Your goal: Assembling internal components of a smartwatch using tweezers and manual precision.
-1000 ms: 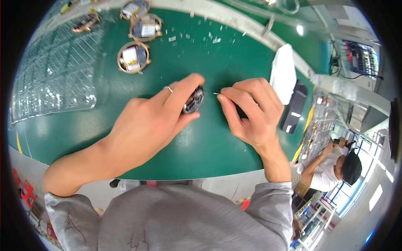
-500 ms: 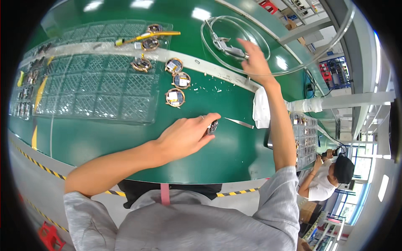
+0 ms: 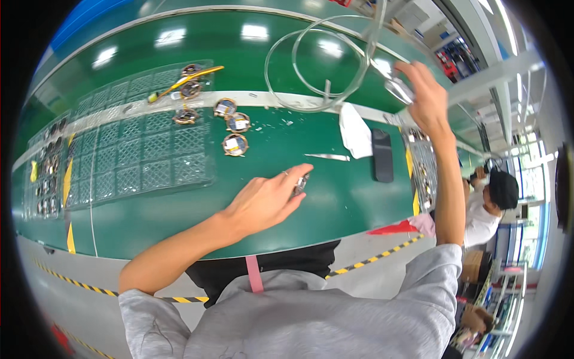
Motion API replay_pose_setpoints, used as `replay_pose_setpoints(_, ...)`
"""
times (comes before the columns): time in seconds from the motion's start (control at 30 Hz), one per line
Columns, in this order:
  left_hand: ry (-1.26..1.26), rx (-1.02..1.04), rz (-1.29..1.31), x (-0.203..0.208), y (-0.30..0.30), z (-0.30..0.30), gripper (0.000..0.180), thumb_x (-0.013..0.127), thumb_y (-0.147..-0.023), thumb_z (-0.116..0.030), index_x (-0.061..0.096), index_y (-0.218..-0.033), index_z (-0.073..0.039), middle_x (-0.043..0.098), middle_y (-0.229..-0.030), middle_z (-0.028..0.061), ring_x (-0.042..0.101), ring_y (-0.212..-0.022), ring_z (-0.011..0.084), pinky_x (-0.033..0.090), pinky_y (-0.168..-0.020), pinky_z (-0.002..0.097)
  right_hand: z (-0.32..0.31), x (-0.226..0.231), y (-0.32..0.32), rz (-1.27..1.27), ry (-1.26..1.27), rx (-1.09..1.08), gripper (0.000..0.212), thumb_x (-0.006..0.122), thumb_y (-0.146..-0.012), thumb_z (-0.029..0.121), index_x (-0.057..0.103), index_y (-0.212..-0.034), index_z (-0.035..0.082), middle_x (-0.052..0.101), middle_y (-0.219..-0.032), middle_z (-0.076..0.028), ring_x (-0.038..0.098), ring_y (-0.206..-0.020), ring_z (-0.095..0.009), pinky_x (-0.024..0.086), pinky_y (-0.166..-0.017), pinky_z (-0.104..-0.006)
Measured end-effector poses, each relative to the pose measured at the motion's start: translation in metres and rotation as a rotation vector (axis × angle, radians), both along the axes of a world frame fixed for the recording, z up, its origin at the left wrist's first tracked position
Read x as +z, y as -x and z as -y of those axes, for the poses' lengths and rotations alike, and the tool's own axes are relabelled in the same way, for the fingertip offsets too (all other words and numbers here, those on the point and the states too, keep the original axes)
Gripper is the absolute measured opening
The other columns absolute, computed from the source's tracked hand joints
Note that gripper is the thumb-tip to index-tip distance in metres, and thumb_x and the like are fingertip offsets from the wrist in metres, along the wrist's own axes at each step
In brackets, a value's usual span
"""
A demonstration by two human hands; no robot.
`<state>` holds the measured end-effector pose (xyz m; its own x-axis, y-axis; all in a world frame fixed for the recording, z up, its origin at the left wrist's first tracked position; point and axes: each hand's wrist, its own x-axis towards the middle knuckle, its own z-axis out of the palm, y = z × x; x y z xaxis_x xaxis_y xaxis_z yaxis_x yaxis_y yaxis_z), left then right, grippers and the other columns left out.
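Over the middle of the green bench, my left hand (image 3: pixel 258 202) pinches a small round watch movement or module (image 3: pixel 301 184) between thumb and fingers; most of it is hidden by the hand. My right hand (image 3: pixel 429 102) is raised at the far right, its fingers wrapped round a silver air blow gun (image 3: pixel 397 88). From the gun, a clear coiled hose (image 3: pixel 270 75) loops across the back of the bench. Just beyond my left hand lies a pair of metal tweezers (image 3: pixel 327 157). Several round watch parts with gold rims (image 3: pixel 235 145) sit to its upper left.
Clear plastic compartment trays (image 3: pixel 140 149) cover the left side, with a yellow pen-like tool (image 3: pixel 191 79) across one. A white cloth (image 3: pixel 354 133) and a black phone (image 3: pixel 382 157) lie right of the tweezers. At far right, a co-worker (image 3: pixel 487 203) is beside another filled tray (image 3: pixel 422 161).
My right hand has closed on the air gun, lifted it off the bench and carried it right, dragging the hose. My left hand keeps its hold. The view has shifted.
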<state>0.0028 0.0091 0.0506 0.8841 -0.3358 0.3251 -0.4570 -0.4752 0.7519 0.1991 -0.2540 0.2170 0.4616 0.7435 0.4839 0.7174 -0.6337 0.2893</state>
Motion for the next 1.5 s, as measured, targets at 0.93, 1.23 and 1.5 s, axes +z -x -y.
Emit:
replay_pose_setpoints(0.93, 0.973, -0.857, -1.315, -0.035, 0.112, 0.257, 0.047, 0.042, -0.106, -0.027, 0.04, -0.142, 0.003, 0.059, -0.11, 0.01, 0.059, -0.099, 0.0199, 0.048, -0.089, 0.0365, 0.186, -0.332, 0.585, -0.554, -2.071, -1.459, 0.036, 0.056, -0.083, 0.005, 0.056, -0.119, 0.007, 0.051, -0.067, 0.001, 0.041, -0.046, -0.006, 0.032, -0.038, -0.0235)
replay_pose_setpoints(1.23, 0.722, -0.471, -1.413, -0.276, 0.033, 0.382, 0.044, 0.028, -0.106, -0.04, 0.053, -0.114, -0.004, 0.053, -0.079, 0.0036, 0.05, -0.064, 0.0158, 0.044, -0.066, 0.0332, 0.139, -0.397, 0.478, -0.921, -1.537, -1.3, 0.02, 0.056, -0.094, 0.012, 0.053, -0.112, 0.004, 0.061, -0.087, -0.01, 0.059, -0.081, -0.023, 0.048, -0.077, -0.0359)
replay_pose_setpoints(1.5, 0.709, -0.211, -1.698, -0.354, -0.001, 0.361, 0.056, 0.017, -0.104, -0.049, 0.054, -0.088, -0.009, 0.041, -0.059, -0.0004, 0.036, -0.05, 0.0133, 0.032, -0.05, 0.0319, 0.148, -0.403, 0.407, -1.034, -1.574, -1.107, 0.017, 0.058, -0.097, 0.016, 0.057, -0.108, 0.003, 0.061, -0.077, -0.01, 0.061, -0.07, -0.019, 0.049, -0.066, -0.0363)
